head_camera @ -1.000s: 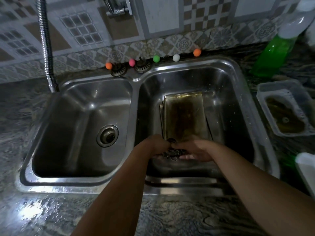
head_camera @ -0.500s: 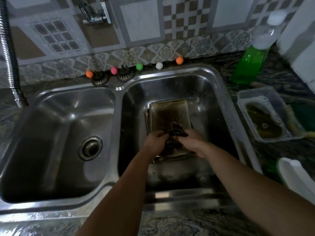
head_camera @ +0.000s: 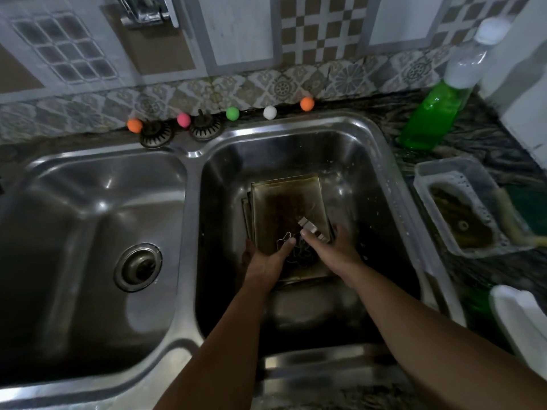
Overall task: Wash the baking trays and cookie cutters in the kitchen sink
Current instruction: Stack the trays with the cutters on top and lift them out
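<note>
Lying in the right basin of the double steel sink (head_camera: 393, 184), the stacked baking trays (head_camera: 284, 208) sit slightly toward the basin's 12 o'clock wall, with the top tray stained dark brown and the lower trays' edges peeking out along its 9 o'clock side. Cookie cutters (head_camera: 302, 253) rest in a small tangle on the top tray near its 6 o'clock edge; a pale outline shape shows beside the left thumb, and a light ridged one (head_camera: 309, 227) lies at 1 o'clock of the pile. The left hand (head_camera: 268, 258) holds the trays' 7 o'clock corner, thumb laid on top and fingers dropping over the edge. The right hand (head_camera: 331, 250) rests spread over the cutters and the tray's 5 o'clock corner, fingers fairly straight; whether it pinches anything I cannot tell. Bare basin floor runs around the trays at 3 and 6 o'clock. At 9 o'clock, the left basin shows only its drain (head_camera: 138, 267). Two strainer plugs (head_camera: 204, 128) and a row of coloured balls (head_camera: 232, 113) line the rim at 12 o'clock. On the counter at 3 o'clock stand a green soap bottle (head_camera: 435, 116) and a clear tub of soapy water (head_camera: 455, 208).
</note>
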